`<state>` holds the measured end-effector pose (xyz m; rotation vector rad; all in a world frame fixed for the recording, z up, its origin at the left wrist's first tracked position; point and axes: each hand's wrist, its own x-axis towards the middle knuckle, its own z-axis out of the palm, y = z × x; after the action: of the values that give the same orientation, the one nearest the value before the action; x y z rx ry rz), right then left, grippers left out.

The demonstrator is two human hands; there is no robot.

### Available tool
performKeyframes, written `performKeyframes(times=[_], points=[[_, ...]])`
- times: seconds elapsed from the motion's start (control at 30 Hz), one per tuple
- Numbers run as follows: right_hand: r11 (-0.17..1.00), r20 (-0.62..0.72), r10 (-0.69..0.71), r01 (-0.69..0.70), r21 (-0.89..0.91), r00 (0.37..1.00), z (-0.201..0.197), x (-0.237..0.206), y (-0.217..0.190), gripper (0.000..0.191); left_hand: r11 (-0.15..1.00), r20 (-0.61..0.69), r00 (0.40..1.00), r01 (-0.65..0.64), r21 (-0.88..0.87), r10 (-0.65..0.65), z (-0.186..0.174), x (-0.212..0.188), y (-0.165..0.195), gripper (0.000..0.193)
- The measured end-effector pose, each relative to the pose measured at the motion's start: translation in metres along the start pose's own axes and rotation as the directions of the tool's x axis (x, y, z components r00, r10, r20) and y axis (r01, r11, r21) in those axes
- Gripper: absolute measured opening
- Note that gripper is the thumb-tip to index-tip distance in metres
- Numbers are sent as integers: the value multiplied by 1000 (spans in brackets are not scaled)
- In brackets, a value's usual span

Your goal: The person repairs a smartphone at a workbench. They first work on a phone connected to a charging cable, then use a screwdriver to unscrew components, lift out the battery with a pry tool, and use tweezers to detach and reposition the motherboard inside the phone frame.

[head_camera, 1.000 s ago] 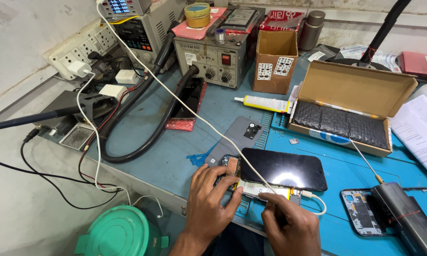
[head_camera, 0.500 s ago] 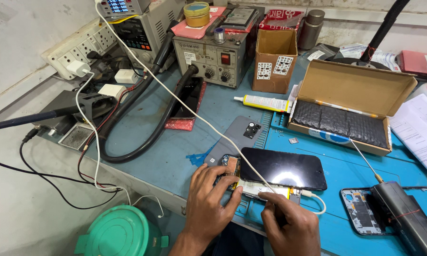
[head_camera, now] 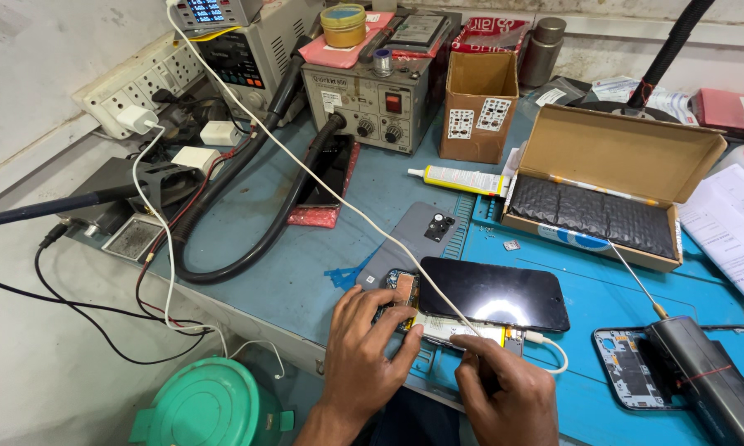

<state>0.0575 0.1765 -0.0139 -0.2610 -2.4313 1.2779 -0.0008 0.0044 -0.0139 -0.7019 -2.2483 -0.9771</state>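
- Two hands down at the near edge of the blue work mat: left hand spread flat, fingers pressing on the opened phone; right hand pinched tight around something thin at the phone's lower edge, tool too hidden to name.
- Lifted black screen lay just behind the fingers, white cable trailing across it.
- Sat further back on the bench: grey rework station, open cardboard box, glue tube.
- Leaned against a pale wall at left: power strip. Stood below the bench: green lidded tub.
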Motion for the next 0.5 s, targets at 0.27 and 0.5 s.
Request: performKeyframes(times=[0.27, 0.5], points=[[999, -10, -44, 44, 8, 999, 0, -1, 2, 25, 1000, -1, 1000, 2, 4, -2, 1, 0, 0, 20], [1000, 0, -23, 23, 2, 1000, 0, 0, 1, 30, 1000, 6, 1000, 2, -2, -2, 0, 0, 0, 20]])
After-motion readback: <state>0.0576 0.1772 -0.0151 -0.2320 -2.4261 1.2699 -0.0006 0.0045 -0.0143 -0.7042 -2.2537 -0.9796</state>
